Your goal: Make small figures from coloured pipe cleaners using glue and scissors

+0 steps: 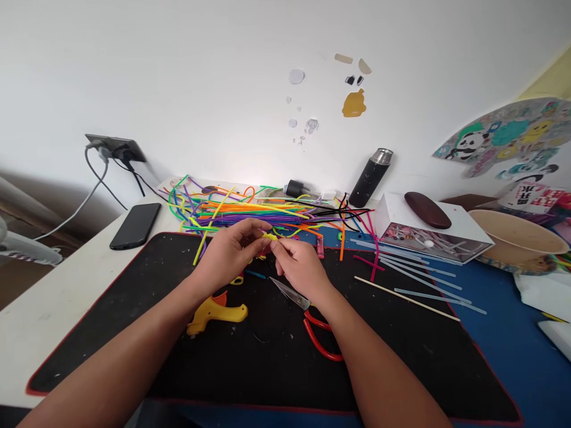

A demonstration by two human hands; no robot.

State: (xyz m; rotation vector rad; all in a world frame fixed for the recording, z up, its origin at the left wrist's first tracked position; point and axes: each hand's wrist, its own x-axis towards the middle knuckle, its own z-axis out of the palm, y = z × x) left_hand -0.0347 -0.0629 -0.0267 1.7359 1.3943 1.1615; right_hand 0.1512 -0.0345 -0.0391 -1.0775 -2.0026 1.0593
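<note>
– Where is the yellow piece (269, 236)?
– The left hand (232, 251) and right hand (300, 264) pinch it above the far edge of the mat (276, 368); light, even pressure should protect its shape.

On my feed, the mat (267, 380) lies across the bench (84, 285), with the phone (136, 226) off its far left corner. Behind the mat I see piled pipe cleaners (254, 212). On it, the glue gun (218, 312) is left of the scissors (302, 302); 1 stick (407, 298) lies right. Far right, a case (427, 210) tops the box (459, 238), between the flask (369, 179) and the bowl (520, 232).
</note>
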